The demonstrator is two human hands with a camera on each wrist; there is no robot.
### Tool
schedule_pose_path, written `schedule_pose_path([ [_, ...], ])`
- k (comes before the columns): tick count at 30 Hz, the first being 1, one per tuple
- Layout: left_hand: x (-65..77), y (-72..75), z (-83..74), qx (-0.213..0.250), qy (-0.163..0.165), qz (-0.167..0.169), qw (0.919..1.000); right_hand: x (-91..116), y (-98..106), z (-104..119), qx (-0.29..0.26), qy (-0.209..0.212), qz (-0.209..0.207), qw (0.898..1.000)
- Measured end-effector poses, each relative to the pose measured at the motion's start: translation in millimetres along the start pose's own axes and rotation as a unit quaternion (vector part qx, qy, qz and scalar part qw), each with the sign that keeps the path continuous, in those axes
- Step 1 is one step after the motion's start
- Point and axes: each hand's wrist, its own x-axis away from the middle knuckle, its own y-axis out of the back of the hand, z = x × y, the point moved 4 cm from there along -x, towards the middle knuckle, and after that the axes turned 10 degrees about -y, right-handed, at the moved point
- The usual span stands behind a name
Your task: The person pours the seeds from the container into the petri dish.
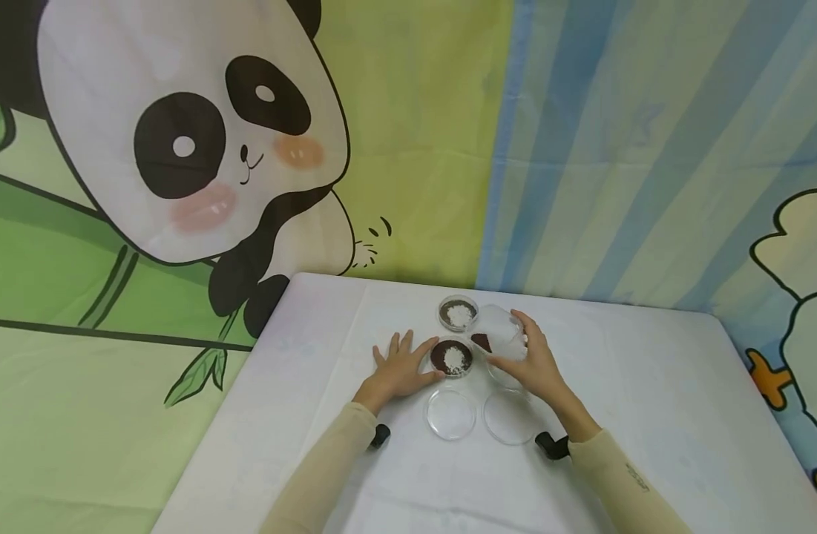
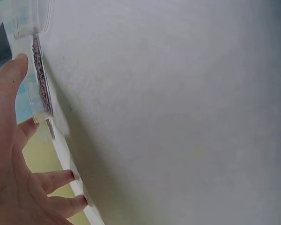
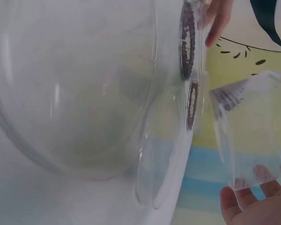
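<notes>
My left hand (image 1: 403, 368) holds a petri dish (image 1: 440, 356) lightly between thumb and index finger, the other fingers spread on the table. White grains lie on dark brown granules in that dish. In the left wrist view the thumb (image 2: 18, 70) and index fingertip are at its wall. My right hand (image 1: 536, 365) grips a clear plastic bag (image 1: 503, 326) tilted beside the dish. Dark brown granules (image 1: 481, 342) have gathered in its left corner. In the right wrist view several fingertips (image 3: 229, 199) support the bag's lower edge.
Behind stands another petri dish (image 1: 458, 314) of dark granules and white grains. Two clear, empty dishes (image 1: 451, 415) (image 1: 510, 417) lie nearer me, and another clear dish (image 1: 504, 380) is partly hidden by the right hand. A printed panda curtain (image 1: 408, 148) hangs behind the white table (image 1: 648, 371).
</notes>
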Motion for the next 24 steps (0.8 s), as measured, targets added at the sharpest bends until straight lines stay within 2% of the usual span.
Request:
schedule_pose_path([
  [2,0.5,0.3,-0.4,0.003,-0.002,-0.003,1.0,3,3,-4,-0.04,-0.032,0.008,0.999],
  [5,0.4,0.4,-0.6,0.006,-0.003,-0.005,1.0,8,8,-7,-0.093,-0.056,0.009,0.994],
  [10,-0.3,0.0,0.4,0.011,-0.002,-0.005,0.9999,14,14,-15,-0.16,-0.058,0.003,0.985],
  [15,-0.5,-1.2,1.2,0.006,0.0,-0.005,1.0,23,18,-26,-0.225,-0.07,0.005,0.972],
  [19,0.1,-0.8,-0.3,0.008,0.0,-0.005,1.0,32,23,-29,-0.242,-0.076,0.001,0.967],
  [24,0.9,0.1,-1.5,0.011,-0.002,-0.012,0.9999,43,33,-30,-0.21,-0.08,-0.024,0.974],
])
